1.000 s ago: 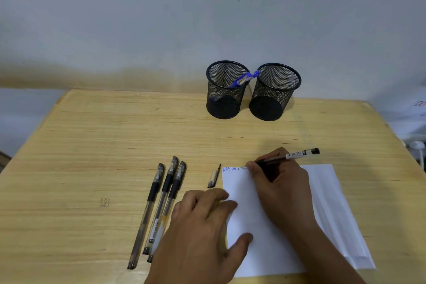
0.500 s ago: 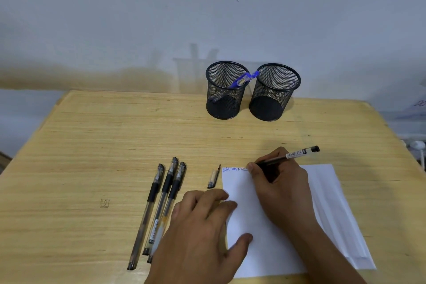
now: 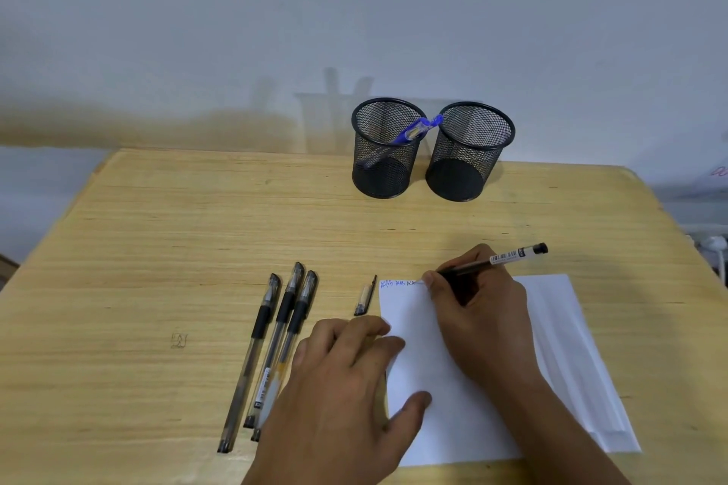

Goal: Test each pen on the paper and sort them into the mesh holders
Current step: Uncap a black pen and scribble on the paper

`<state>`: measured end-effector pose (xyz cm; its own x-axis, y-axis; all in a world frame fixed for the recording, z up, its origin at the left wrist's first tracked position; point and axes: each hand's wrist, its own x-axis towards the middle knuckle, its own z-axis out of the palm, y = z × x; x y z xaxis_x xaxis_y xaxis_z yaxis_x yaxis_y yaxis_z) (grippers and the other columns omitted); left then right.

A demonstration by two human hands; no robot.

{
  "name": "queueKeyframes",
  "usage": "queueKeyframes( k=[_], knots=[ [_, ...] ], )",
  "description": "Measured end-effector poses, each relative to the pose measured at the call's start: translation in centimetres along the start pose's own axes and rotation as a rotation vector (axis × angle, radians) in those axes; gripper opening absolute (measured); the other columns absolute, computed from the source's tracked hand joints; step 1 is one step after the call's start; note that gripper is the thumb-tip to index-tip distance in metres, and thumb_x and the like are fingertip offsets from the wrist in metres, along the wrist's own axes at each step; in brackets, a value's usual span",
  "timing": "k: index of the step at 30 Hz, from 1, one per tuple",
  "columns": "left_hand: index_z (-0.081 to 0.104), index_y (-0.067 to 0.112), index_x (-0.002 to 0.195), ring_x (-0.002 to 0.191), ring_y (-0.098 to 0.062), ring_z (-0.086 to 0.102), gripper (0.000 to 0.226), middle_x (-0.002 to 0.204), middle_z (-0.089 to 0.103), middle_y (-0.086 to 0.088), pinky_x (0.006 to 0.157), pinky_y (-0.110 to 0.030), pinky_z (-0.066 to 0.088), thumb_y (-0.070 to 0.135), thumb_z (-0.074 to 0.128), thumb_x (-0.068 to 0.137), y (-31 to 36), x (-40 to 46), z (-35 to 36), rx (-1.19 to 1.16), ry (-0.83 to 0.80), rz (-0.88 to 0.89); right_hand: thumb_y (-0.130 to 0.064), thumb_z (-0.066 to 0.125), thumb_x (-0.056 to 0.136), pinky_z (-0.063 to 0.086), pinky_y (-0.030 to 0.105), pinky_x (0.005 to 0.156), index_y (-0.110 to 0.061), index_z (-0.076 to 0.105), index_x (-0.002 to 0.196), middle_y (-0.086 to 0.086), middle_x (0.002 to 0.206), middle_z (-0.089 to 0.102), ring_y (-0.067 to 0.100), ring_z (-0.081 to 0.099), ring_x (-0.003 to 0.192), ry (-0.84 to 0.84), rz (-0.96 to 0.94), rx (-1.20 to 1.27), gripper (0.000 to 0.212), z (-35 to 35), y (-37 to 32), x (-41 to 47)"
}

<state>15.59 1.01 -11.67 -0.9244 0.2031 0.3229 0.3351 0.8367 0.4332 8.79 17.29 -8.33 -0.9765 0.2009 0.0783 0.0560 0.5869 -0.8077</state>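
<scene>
My right hand point(image 3: 478, 311) grips a black pen point(image 3: 508, 258) with its tip at the top edge of the white paper point(image 3: 433, 362), beside a short line of blue writing point(image 3: 400, 283). My left hand point(image 3: 346, 386) lies flat on the paper's left edge, fingers spread. Three capped black pens point(image 3: 275, 339) lie side by side left of the paper. A loose pen cap point(image 3: 366, 297) rests between them and the paper. Two black mesh holders stand at the back: the left holder point(image 3: 384, 148) has a blue pen point(image 3: 415, 130) leaning in it, the right holder point(image 3: 468, 152) looks empty.
The wooden table point(image 3: 157, 248) ends close to the wall behind the holders. A small printed mark point(image 3: 178, 340) sits on the table's left part. White objects and a cable point(image 3: 713, 244) lie beyond the table's right edge.
The right hand and pen have shifted slightly right along the paper's top edge, and the blue writing has grown a little longer. The left hand has stayed put.
</scene>
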Motion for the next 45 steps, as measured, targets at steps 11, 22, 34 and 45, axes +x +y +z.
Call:
queueKeyframes(
  k=[11,22,34,45],
  knots=[
    [0.066,0.033,0.111,0.111,-0.011,0.047,0.049,0.122,0.056,0.018,0.088,-0.034,0.047,0.066,0.06,0.075,0.3,-0.1,-0.6,0.02,-0.08,-0.036,-0.024,0.07,0.087,0.04,-0.003,0.057,-0.017,0.062,0.088,-0.019,0.065,0.06,-0.023,0.056,0.068,0.004,-0.007,-0.022,0.011,0.1,0.0,0.0],
    [0.066,0.031,0.114,0.112,-0.011,0.046,0.05,0.123,0.056,0.017,0.092,-0.035,0.048,0.065,0.058,0.078,0.6,-0.1,-0.9,0.017,-0.114,-0.059,-0.019,0.069,0.087,0.044,0.002,0.059,-0.016,0.056,0.086,-0.013,0.068,0.063,-0.013,0.061,0.071,0.015,-0.05,0.0,0.014,-0.1,0.0,-0.1],
    [0.065,0.033,0.114,0.111,-0.008,0.043,0.047,0.12,0.055,0.02,0.091,-0.031,0.045,0.064,0.06,0.078,0.6,-0.2,-0.7,-0.033,-0.074,-0.06,-0.023,0.067,0.089,0.046,0.02,0.065,-0.015,0.064,0.087,-0.004,0.073,0.072,0.0,0.066,0.07,0.121,0.099,0.289,0.008,-1.0,0.6,0.1],
    [0.063,0.031,0.12,0.113,-0.006,0.037,0.052,0.124,0.053,0.022,0.097,-0.026,0.038,0.065,0.054,0.081,1.0,-0.3,-1.0,0.006,-0.083,-0.056,-0.006,0.065,0.091,0.056,0.029,0.075,-0.003,0.065,0.093,0.01,0.081,0.067,0.021,0.065,0.077,-0.026,0.256,0.787,0.003,-3.2,0.3,0.4]
  ],
)
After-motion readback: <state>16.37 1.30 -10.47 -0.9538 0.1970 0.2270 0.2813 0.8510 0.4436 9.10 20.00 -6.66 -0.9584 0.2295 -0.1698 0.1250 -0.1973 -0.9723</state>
